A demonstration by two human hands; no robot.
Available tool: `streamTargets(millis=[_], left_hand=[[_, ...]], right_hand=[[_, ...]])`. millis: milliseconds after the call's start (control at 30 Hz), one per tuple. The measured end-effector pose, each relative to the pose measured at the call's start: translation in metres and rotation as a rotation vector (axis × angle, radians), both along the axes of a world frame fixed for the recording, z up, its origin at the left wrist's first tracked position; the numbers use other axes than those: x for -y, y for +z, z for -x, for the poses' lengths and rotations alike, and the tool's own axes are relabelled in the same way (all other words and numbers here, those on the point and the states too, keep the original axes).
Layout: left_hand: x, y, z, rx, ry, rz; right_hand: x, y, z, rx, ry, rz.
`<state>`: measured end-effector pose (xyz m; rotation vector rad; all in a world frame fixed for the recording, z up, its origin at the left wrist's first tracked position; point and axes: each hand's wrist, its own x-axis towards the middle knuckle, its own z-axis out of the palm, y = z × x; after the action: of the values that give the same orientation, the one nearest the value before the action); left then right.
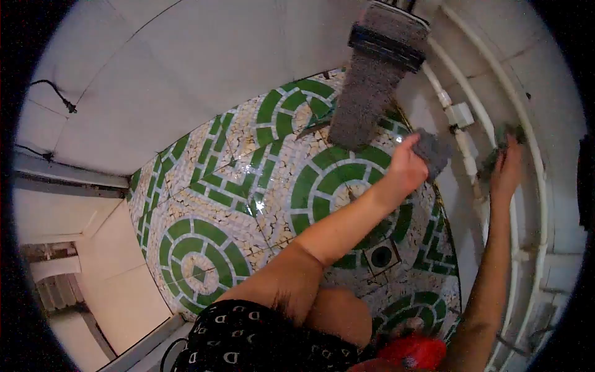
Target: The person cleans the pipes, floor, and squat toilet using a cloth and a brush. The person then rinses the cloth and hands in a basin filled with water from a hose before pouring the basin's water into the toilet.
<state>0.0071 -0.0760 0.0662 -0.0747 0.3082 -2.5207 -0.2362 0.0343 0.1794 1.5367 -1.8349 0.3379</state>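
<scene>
My left hand (pixel 409 166) is closed around a grey cloth (pixel 433 154), held low beside the wall on the right. Part of the cloth is hidden by my fingers. Farther right, my right hand (pixel 506 172) is closed on a dark green scouring pad (pixel 513 136) at the white pipes (pixel 468 149). The pad appears to touch a pipe. A white pipe fitting (pixel 459 115) sits between my two hands. Above my left hand hangs a long grey-brown fuzzy pad (pixel 365 93) with a black band across it.
Green-and-cream patterned tiles cover the wet floor (pixel 260 204), with a square drain (pixel 381 255) near my knee. Black cables (pixel 56 93) stick out at the left wall. A doorway (pixel 93 266) opens at lower left. Something red (pixel 412 352) is at the bottom edge.
</scene>
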Motion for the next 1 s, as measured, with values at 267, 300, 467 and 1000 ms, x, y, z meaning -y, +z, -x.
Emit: streamTargets(millis=[267,300,467,1000], left_hand=[[-0.013,-0.033,-0.011,0.081,-0.128,0.096],[-0.017,-0.036,-0.011,0.073,-0.143,0.107],[-0.026,-0.036,-0.013,0.081,-0.166,0.078],[-0.036,-0.051,-0.035,0.146,-0.294,0.1]], right_hand=[[0.108,0.006,-0.039,0.375,-0.009,-0.205],[0.116,0.008,-0.045,0.174,0.001,-0.233],[0.095,0.008,-0.023,0.25,0.042,-0.314],[-0.033,0.036,-0.034,0.071,-0.266,-0.497]])
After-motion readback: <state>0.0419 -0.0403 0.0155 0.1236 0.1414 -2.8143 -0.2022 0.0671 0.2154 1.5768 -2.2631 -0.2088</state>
